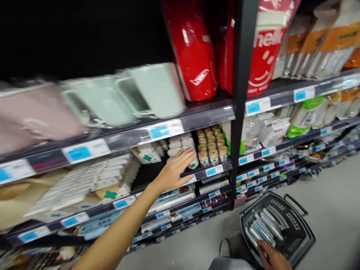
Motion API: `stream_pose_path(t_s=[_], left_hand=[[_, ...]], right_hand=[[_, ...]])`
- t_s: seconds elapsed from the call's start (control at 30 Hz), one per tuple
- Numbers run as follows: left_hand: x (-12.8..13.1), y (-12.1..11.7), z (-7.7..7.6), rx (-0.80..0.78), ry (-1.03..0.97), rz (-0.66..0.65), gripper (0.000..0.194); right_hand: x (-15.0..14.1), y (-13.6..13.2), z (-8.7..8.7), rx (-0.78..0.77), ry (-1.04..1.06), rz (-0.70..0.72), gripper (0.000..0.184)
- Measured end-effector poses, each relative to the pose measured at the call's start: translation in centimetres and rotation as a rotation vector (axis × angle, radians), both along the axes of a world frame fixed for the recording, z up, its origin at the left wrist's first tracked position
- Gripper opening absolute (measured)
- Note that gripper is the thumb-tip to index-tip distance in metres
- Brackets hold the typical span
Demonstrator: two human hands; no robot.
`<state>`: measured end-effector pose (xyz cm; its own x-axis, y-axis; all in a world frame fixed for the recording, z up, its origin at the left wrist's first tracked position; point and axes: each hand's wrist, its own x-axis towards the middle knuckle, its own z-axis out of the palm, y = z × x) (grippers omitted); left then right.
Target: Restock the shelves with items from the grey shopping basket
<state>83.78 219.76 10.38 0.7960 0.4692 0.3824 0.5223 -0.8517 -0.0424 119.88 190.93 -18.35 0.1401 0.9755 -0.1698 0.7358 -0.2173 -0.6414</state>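
Note:
My left hand (pixel 177 168) reaches across to a middle shelf, palm down. Its fingers are stretched out over small white-lidded containers (pixel 174 143), and it looks to be touching the front ones; the contact under the fingers is hidden. Right beside them stand rows of small clear jars with gold-coloured tops (pixel 213 154). Low at the right, my right hand (pixel 274 257) is curled at the near side of a black shopping basket (pixel 295 243), around a dark piece that looks like its handle, mostly hidden. Several silvery wrapped cylinders (pixel 263 227) lie in the basket.
Wrapped mint-green pitchers (pixel 159 90) and red packages (pixel 194 56) stand on the shelf above. Flat white packs (pixel 112 176) fill the shelf left of my arm. A black upright post (pixel 243 75) divides the racks. Below is grey floor (pixel 334 187), with a shoe (pixel 225 248) showing.

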Motion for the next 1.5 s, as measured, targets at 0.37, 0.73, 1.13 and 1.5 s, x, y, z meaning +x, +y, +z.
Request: stream_pose_path(t_s=[0.37, 0.73, 1.13, 1.5], left_hand=[[14.5, -14.8, -28.5, -0.840, -0.531, 0.255, 0.031], [28.9, -23.7, -38.4, -1.425, -0.079, 0.428, 0.042], [28.4, -27.6, -48.0, -1.744, 0.212, 0.621, 0.038], [22.6, -24.3, -53.0, -1.515, 0.192, 0.798, 0.042]], right_hand=[[4.0, -3.4, -0.5, -0.274, 0.167, -0.291, 0.030], [13.7, -4.6, -15.6, -0.622, 0.303, -0.344, 0.026], [13.9, 1.5, -39.5, -0.800, 0.214, -0.191, 0.033], [12.0, 3.7, -57.9, -0.863, 0.060, -0.077, 0.037]])
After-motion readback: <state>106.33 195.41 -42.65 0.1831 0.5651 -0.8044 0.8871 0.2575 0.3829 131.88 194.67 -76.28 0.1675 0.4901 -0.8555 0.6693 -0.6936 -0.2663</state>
